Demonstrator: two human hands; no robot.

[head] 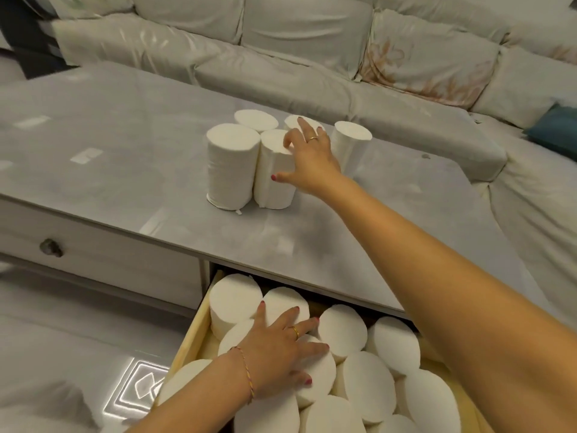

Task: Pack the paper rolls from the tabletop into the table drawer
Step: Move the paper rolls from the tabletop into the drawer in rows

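A: Rolls (274, 170) on the desk (125, 145), five in all, upright in a tight cluster. Which one lies under the right hand (307, 157)?

B: The front-right roll. The right grip is spread wide over its top, thumb against its right side, fingertips on its upper face and on the roll just behind; the fingers are not closed round it.

A: And beside that grip?

B: To its left stands the front-left roll (232, 165), touching the reached one; behind it, two more; to its right, a fifth roll (351, 142), partly hidden by the hand.

A: The left hand (281, 348)?

B: It lies flat, fingers splayed, palm down on the packed rolls (365, 382) in the open drawer (190, 339). That grip holds nothing; it only presses on the roll tops.

A: How is the drawer filled round it?

B: Rolls stand on end on every side of the left grip, touching, in crowded rows. A second drawer (93, 245), closed, with a dark knob (51, 247), sits to its upper left. A sofa (312, 57) lies beyond the desk.
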